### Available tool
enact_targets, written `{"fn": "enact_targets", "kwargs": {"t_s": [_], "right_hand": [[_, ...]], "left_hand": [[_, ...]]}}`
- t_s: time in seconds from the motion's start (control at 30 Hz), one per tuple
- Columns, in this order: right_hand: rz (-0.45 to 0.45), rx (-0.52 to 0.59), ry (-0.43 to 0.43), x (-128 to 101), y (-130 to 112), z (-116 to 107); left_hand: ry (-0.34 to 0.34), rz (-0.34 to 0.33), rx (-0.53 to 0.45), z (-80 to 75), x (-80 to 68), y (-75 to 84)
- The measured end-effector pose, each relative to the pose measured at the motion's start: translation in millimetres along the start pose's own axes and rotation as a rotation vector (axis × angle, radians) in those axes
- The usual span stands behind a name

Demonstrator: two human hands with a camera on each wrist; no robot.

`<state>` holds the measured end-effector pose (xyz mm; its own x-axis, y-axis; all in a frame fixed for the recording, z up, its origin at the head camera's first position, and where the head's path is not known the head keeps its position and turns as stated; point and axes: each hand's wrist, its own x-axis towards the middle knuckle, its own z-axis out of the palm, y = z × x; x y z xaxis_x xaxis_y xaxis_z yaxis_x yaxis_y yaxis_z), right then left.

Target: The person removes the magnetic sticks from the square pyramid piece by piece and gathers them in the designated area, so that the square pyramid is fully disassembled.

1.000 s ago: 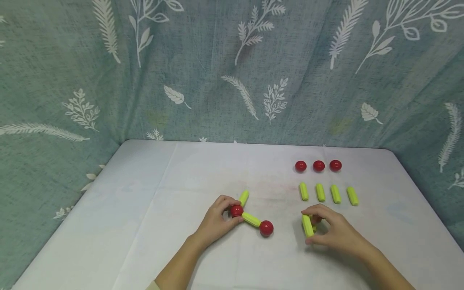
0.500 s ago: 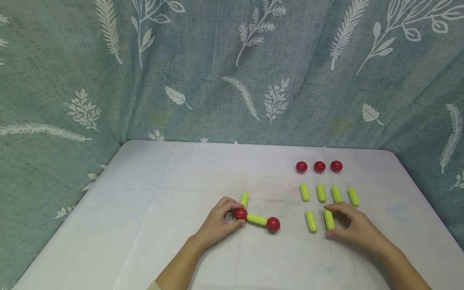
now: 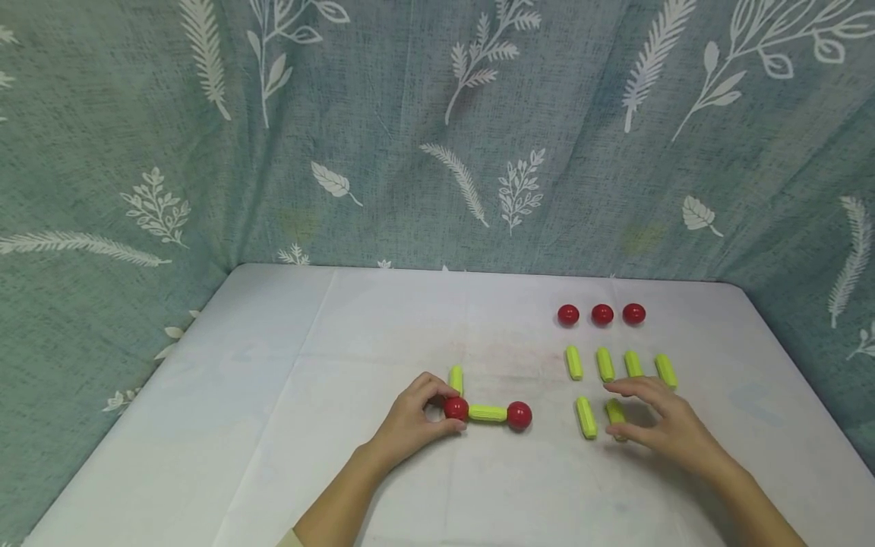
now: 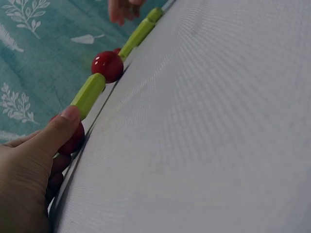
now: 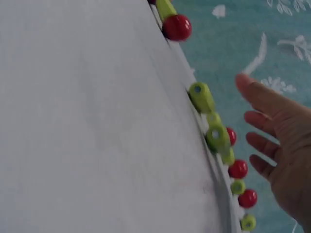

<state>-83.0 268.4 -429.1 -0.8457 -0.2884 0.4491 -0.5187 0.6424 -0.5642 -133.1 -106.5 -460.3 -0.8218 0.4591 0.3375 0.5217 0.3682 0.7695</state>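
My left hand (image 3: 443, 407) pinches a red ball (image 3: 456, 408) between thumb and fingers. A green stick (image 3: 488, 413) joins this ball to a second red ball (image 3: 519, 415), and another green stick (image 3: 456, 378) points away from the held ball. In the left wrist view the thumb (image 4: 63, 126) lies over the held ball (image 4: 73, 141), and the joining stick (image 4: 88, 95) leads to the far ball (image 4: 107, 66). My right hand (image 3: 632, 410) hovers with spread fingers over a loose green stick (image 3: 615, 412). The right wrist view shows that hand (image 5: 277, 141) open and apart from the sticks (image 5: 217, 137).
A second loose green stick (image 3: 585, 417) lies left of the right hand. Behind it is a row of several green sticks (image 3: 604, 364), then three red balls (image 3: 602, 314). The white table (image 3: 273, 425) is enclosed by a leaf-patterned green curtain (image 3: 410, 152).
My right hand laid down two green sticks side by side, let go and spread its fingers. My left hand turned the ball-and-stick piece so the joining stick now lies level.
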Motion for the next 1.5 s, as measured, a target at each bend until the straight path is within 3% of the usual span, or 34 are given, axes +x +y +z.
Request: {"fn": "enact_targets", "kwargs": {"t_s": [0.1, 0.17, 0.4, 0.5, 0.6, 0.73, 0.93, 1.1, 1.33, 1.5], "right_hand": [[-0.072, 0.088, 0.007, 10, -14, 7], [-0.04, 0.139, -0.041, 16, -26, 15], [0.365, 0.132, -0.354, 36, -70, 54], [0.403, 0.129, -0.4, 40, -78, 71], [0.336, 0.165, -0.362, 42, -76, 82], [0.269, 0.171, -0.295, 44, -72, 91], [0.269, 0.12, -0.174, 43, -70, 100], [0.298, 0.108, -0.157, 44, -69, 102], [0.435, 0.172, -0.161, 50, -65, 81], [0.474, 0.161, -0.055, 54, -48, 51]], "left_hand": [[0.009, 0.005, 0.003, 0.4, 0.2, 0.2], [0.012, 0.005, 0.004, 0.5, 0.3, 0.5], [-0.007, 0.036, 0.005, 0.5, -0.2, -0.3], [-0.008, 0.046, -0.001, 0.4, -0.5, 0.3], [-0.014, 0.019, -0.003, 0.6, 0.4, 4.6], [-0.02, 0.033, -0.006, -0.4, 0.9, 11.1], [-0.05, 0.091, -0.026, 1.1, 0.4, 2.3], [-0.042, 0.112, -0.011, 1.1, 1.0, -0.5], [-0.029, 0.082, 0.0, 1.9, 0.5, -1.9], [-0.019, 0.068, 0.005, 0.8, 0.3, 0.0]]}}
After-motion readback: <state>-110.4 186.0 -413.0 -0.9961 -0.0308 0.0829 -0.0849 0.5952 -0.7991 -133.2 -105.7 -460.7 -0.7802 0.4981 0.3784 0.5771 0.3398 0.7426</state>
